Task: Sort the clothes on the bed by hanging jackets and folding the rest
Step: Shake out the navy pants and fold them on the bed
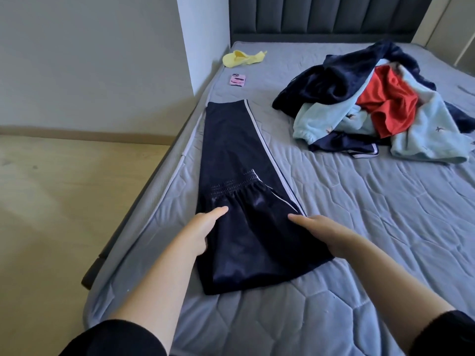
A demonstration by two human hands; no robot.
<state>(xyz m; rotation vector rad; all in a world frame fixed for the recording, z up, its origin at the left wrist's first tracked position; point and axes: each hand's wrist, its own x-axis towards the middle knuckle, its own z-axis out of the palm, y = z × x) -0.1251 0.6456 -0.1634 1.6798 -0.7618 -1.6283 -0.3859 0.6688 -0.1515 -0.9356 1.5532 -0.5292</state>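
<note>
The bed [359, 227] carries a mixed clothes pile [380, 106] toward the headboard and navy trousers [239, 155] along its left edge, waistband folded onto the legs. The left grip [200, 227] and right grip [318, 229] each pinch one side of the near fold, thumbs on top.

Navy pants [231, 155] with a white side stripe lie along the left edge of the bed [359, 227], waistband end folded over the legs. Left hand [203, 227] and right hand [321, 231] hold the fold's 2 sides, thumbs on top. Clothes pile [372, 104] far right. Yellow garment [241, 57] and pink phone [237, 80] near the headboard [321, 16].
</note>
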